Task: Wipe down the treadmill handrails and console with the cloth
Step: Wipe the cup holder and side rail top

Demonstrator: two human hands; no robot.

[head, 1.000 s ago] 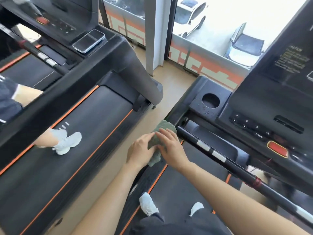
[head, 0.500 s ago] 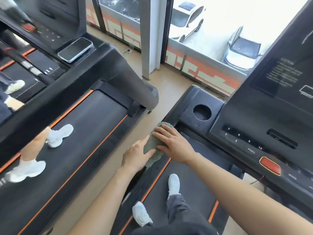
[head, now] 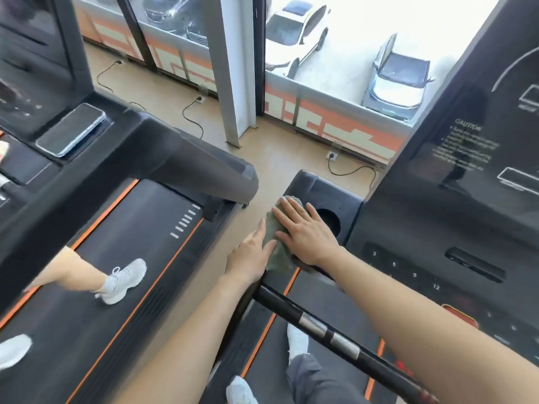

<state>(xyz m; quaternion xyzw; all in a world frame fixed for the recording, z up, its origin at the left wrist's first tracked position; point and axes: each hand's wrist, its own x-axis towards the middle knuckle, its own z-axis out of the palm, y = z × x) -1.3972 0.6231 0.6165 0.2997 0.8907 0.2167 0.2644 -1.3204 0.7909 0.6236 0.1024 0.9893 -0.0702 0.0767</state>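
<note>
A grey-green cloth (head: 274,246) lies along the left end of my treadmill's black console (head: 326,188), beside the round cup holder (head: 329,223). My right hand (head: 306,231) lies flat on the cloth with straight, spread fingers. My left hand (head: 252,252) rests against the cloth's left edge, fingers straight, thumb touching the fabric. The black crossbar handrail (head: 335,330) with silver sensor plates runs diagonally below my right forearm. The console's number keys (head: 405,269) and dark screen (head: 472,147) sit to the right.
A neighbouring treadmill (head: 131,258) on the left carries another person's legs in white shoes (head: 122,281). A phone (head: 71,129) lies on its console. A tan floor strip, power cables (head: 192,112) and a window with parked cars lie ahead. My white shoes (head: 297,342) stand on the belt.
Both hands and the cloth have slid forward along the left rail onto the console beside the cup holder. My right hand has flattened out. The view has tilted up.
</note>
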